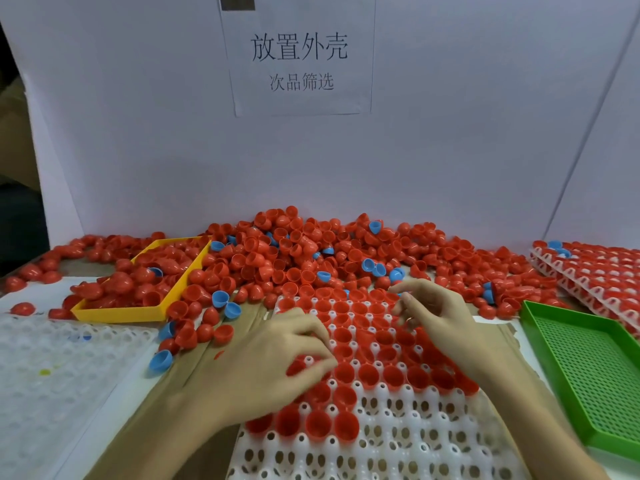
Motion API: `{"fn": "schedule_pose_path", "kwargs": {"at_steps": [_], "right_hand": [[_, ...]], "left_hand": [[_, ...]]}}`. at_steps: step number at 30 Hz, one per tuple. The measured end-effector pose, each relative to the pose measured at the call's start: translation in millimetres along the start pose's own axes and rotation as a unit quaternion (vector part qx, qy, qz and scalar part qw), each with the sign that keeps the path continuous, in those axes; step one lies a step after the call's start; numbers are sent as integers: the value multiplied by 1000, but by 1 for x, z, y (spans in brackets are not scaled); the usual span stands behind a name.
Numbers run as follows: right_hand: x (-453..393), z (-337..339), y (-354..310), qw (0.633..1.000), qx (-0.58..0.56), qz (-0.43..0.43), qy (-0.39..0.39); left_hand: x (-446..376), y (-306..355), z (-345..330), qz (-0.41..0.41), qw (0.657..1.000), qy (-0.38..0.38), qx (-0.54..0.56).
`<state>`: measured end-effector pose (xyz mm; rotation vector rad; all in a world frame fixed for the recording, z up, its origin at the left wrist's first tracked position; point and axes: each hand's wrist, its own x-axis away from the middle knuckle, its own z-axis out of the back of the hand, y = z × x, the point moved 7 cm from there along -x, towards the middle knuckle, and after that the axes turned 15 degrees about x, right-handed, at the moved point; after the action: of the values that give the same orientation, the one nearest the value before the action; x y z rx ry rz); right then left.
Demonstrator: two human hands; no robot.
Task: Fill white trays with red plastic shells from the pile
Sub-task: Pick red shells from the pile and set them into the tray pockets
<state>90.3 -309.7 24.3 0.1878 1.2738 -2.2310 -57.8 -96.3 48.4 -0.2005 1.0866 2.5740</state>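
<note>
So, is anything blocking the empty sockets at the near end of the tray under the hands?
Nothing visible: the near rows of the white tray lie open. The left hand holds red shells just above them.

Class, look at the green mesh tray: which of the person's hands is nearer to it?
Right. The right hand hovers over the white tray, just left of the green mesh tray; the left hand lies farther left.

I'm looking at a factory sorting bench: a printed sign (300, 60) in Chinese is taped to the white partition (138, 133), a heap of red shells (311, 251) covers the table, with stacked filled trays (588, 271), a yellow bin (117, 311) and a green perforated tray (588, 368).
</note>
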Motion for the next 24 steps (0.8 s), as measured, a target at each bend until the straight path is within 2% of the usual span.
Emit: {"fn": "schedule_pose_path", "kwargs": {"at_steps": [2, 6, 11, 14, 17, 21, 24], "right_hand": [[-1, 4, 6, 1000, 12, -9, 27], [-2, 17, 9, 996, 27, -29, 77], [-9, 45, 5, 990, -15, -57, 131], [-22, 60, 20, 985, 13, -104, 140], [-42, 63, 40, 975, 138, -143, 96], [-69, 58, 59, 925, 362, -113, 12], [-78, 44, 74, 899, 418, -84, -97]], "left_hand": [[-4, -11, 15, -26, 995, 74, -55], [-8, -54, 26, 32, 977, 203, -59], [-7, -95, 25, 113, 962, 249, 9], [-6, -101, 26, 125, 958, 256, 27], [-7, -101, 25, 120, 960, 251, 25], [-9, -96, 23, 109, 965, 239, 10], [-8, -94, 23, 106, 966, 236, -2]]}}
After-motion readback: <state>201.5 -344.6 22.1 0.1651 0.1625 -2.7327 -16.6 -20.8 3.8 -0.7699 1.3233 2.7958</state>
